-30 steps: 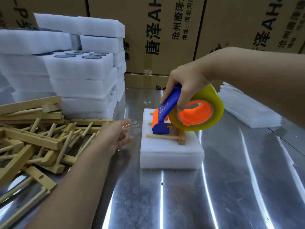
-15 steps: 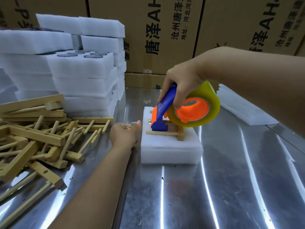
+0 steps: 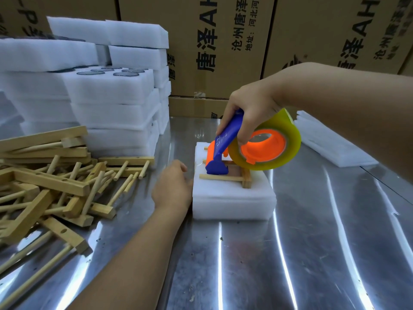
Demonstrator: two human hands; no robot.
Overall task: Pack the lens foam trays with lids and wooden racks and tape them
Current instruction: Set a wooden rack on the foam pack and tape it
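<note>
Nearest to the camera lies the steel table (image 3: 290, 253), and from 7 o'clock the left forearm reaches over it. The left hand (image 3: 173, 186) rests against the 9 o'clock side of the foam pack (image 3: 232, 198). Only its back is visible, with the fingers bent toward the foam, so I cannot tell if it pinches a tape end or only presses the side.

The pack stands near the middle of the table. It is a white block with a seam along its side, so it looks like a tray with its lid on. One wooden rack (image 3: 237, 179) lies flat on top. The blue nose of the tape dispenser (image 3: 223, 144) touches down on this rack. Its yellowish tape roll (image 3: 268, 148) hangs tilted above the 3 o'clock part of the pack. The right hand (image 3: 250, 108) comes in from 2 o'clock and grips the blue handle, fingers wrapped around it.

I judge that taping of this pack is only starting, as no finished band is visible around the foam.

Much work remains. At 9 o'clock is a heap of loose wooden racks (image 3: 55, 186). At 10 o'clock are tall stacks of foam trays (image 3: 107, 97), some with dark round lenses showing. At 2 o'clock is a low pile of thin foam lids (image 3: 330, 144). Cardboard cartons (image 3: 212, 41) stand behind at 12 o'clock.
</note>
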